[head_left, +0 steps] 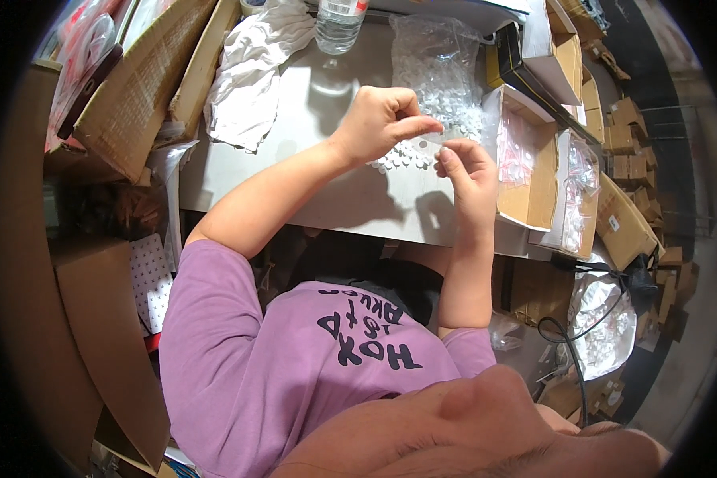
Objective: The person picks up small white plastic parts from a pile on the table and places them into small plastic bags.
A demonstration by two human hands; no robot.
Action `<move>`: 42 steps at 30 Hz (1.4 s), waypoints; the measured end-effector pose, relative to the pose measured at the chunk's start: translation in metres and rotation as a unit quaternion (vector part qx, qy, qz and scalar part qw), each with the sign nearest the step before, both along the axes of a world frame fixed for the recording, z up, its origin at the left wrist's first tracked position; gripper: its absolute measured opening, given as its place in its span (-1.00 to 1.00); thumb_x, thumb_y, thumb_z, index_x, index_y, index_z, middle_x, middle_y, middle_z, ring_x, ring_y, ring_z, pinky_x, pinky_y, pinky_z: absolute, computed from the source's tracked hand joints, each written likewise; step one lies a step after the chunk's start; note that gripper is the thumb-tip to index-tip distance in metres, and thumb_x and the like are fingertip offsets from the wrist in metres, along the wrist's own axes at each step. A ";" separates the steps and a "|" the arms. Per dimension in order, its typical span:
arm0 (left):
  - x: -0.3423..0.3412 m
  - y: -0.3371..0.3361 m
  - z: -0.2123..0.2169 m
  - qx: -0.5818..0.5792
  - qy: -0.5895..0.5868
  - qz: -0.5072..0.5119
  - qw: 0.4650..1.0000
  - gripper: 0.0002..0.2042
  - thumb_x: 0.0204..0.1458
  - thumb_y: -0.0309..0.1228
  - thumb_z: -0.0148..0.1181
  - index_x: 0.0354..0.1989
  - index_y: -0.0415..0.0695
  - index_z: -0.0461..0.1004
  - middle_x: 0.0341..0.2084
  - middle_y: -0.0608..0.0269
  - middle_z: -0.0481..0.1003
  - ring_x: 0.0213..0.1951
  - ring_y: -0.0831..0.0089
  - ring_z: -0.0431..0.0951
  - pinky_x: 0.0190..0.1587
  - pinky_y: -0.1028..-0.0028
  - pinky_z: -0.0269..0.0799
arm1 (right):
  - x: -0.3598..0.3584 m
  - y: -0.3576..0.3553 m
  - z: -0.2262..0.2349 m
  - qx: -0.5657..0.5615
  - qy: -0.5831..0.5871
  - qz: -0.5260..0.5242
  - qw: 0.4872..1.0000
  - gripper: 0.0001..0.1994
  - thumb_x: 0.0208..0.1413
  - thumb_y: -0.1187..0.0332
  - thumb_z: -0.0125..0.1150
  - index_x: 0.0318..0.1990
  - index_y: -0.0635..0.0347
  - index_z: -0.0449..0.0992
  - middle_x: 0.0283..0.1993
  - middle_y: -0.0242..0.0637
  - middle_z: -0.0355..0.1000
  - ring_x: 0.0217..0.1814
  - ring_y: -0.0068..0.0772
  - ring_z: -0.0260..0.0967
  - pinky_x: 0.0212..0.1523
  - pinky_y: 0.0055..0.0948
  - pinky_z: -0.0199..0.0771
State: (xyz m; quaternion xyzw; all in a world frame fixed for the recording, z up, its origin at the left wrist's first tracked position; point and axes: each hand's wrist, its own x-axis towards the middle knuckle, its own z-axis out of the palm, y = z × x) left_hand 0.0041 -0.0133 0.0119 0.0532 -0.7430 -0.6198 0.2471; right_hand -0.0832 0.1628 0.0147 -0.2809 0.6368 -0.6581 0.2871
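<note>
Over the table, my left hand (pixel 377 125) is closed in a pinch, thumb pressed to the curled fingers. My right hand (pixel 472 179) faces it a short gap away, thumb and fingertips also pinched together. Whatever sits in either pinch is too small to make out. Beneath and between the hands lies a loose pile of small white round pieces (pixel 406 157). Behind it rests a clear plastic bag (pixel 434 52), with more white pieces at its near end.
A water bottle (pixel 341 25) and a crumpled white cloth (pixel 255 68) are on the table (pixel 295 179). At the right, an open carton (pixel 540 187) holds small clear packets, beside another carton (pixel 579 199). Cardboard (pixel 147 92) stands at the left; a black cable (pixel 573 350) hangs at the right.
</note>
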 end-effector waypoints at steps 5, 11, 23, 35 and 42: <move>-0.013 -0.003 -0.014 0.028 0.092 -0.004 0.995 -0.86 0.05 -0.49 0.20 -0.26 -0.28 0.56 -0.52 0.28 0.52 -0.45 0.68 0.45 -0.35 0.65 0.41 | -0.003 -0.002 -0.011 0.204 0.342 -0.005 0.918 -0.73 -0.04 0.44 0.21 -0.12 0.27 0.51 -0.16 -0.08 0.45 -0.16 -0.18 0.44 -0.14 -0.39 0.44; -0.003 -0.003 -0.002 0.107 -0.039 -0.016 0.993 -0.88 0.01 -0.44 0.26 -0.37 -0.26 0.57 -0.61 0.36 0.49 -0.53 0.73 0.41 -0.47 0.69 0.33 | 0.010 -0.009 -0.019 0.232 0.529 0.011 0.816 -0.79 -0.05 0.47 0.18 -0.19 0.19 0.53 -0.18 -0.13 0.44 -0.12 -0.07 0.39 -0.11 -0.24 0.42; -0.017 -0.001 -0.022 0.096 0.041 -0.003 0.995 -0.85 -0.05 -0.43 0.32 -0.37 -0.26 0.57 -0.56 0.36 0.51 -0.49 0.69 0.41 -0.44 0.65 0.31 | 0.001 -0.004 -0.025 0.226 0.528 -0.021 0.819 -0.92 -0.15 0.55 0.19 -0.42 0.23 0.51 -0.34 -0.12 0.45 -0.30 -0.09 0.43 -0.26 -0.29 0.44; -0.013 -0.001 -0.020 -0.005 -0.013 -0.042 0.999 -0.84 -0.08 -0.42 0.34 -0.47 -0.26 0.53 -0.59 0.32 0.49 -0.51 0.66 0.40 -0.45 0.60 0.33 | -0.022 -0.002 -0.012 0.171 0.258 -0.071 0.948 -0.90 -0.08 0.52 0.18 -0.37 0.32 0.54 -0.41 -0.25 0.50 -0.42 -0.52 0.45 -0.34 -0.53 0.47; -0.007 -0.002 -0.011 -0.035 -0.042 -0.055 0.997 -0.81 -0.12 -0.39 0.37 -0.51 -0.25 0.51 -0.63 0.29 0.46 -0.51 0.60 0.43 -0.46 0.55 0.35 | -0.005 0.007 0.000 0.246 0.329 -0.028 0.911 -0.88 -0.14 0.58 0.16 -0.38 0.33 0.53 -0.37 -0.16 0.49 -0.41 -0.37 0.48 -0.35 -0.48 0.48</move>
